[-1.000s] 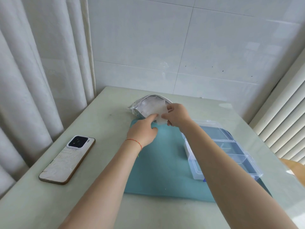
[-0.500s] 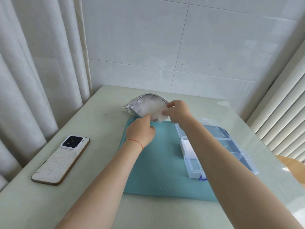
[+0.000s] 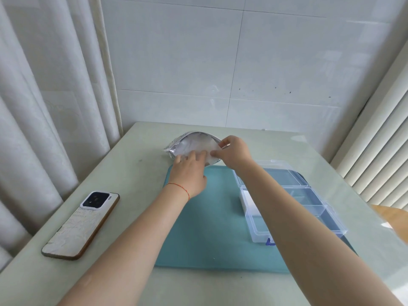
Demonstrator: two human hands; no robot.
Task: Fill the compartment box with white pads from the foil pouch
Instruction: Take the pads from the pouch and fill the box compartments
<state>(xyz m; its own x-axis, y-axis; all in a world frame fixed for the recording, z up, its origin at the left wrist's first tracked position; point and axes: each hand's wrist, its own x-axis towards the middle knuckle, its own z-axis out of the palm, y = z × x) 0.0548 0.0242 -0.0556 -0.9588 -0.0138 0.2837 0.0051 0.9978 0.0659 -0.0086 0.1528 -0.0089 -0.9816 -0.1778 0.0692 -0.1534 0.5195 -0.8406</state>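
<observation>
A silver foil pouch (image 3: 176, 145) lies open on the table just beyond the teal mat, its mouth facing me with white pads (image 3: 194, 143) showing inside. My left hand (image 3: 190, 173) reaches to the pouch mouth, fingers extended onto the pads. My right hand (image 3: 231, 151) pinches the pouch's upper right lip, holding it open. The clear compartment box (image 3: 318, 197) sits on the right part of the mat with its lid open toward the back. A white pad (image 3: 248, 200) lies in the box's near left compartment, partly hidden by my right forearm.
A teal mat (image 3: 212, 235) covers the table middle. A phone (image 3: 82, 224) lies face down at the left, near the table edge. Curtains hang at the left, a tiled wall at the back, blinds at the right. A wooden chair corner (image 3: 390, 215) shows at the far right.
My left hand's fingers have stretched out onto the pads at the pouch mouth. My right hand has shifted slightly along the lip. The view has tilted a little.
</observation>
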